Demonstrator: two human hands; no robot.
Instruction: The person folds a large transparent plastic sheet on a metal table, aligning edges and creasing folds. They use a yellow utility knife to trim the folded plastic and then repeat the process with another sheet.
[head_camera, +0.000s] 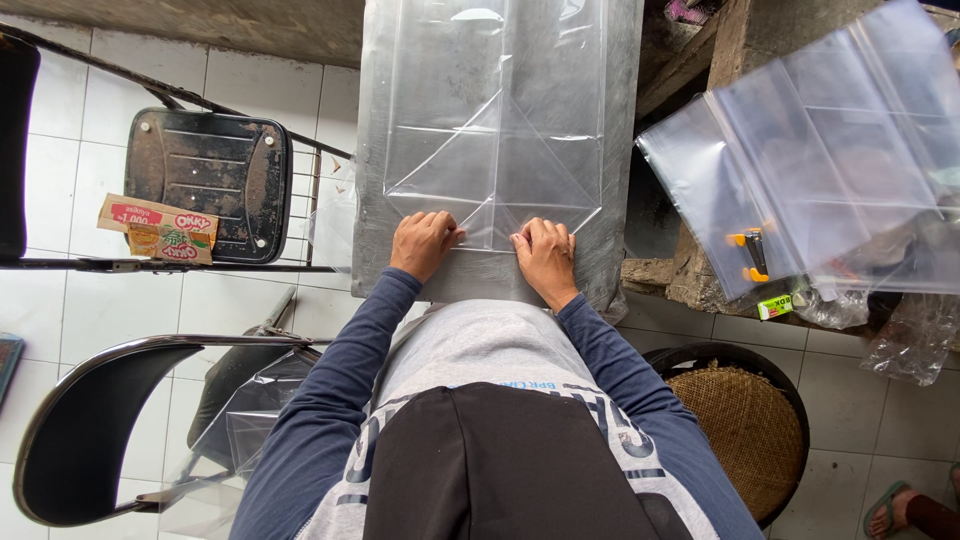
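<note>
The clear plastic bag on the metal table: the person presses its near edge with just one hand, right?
Not quite. The head view shows both hands on the near edge of the clear plastic bag: the left hand and the right hand, side by side on the metal table.
</note>
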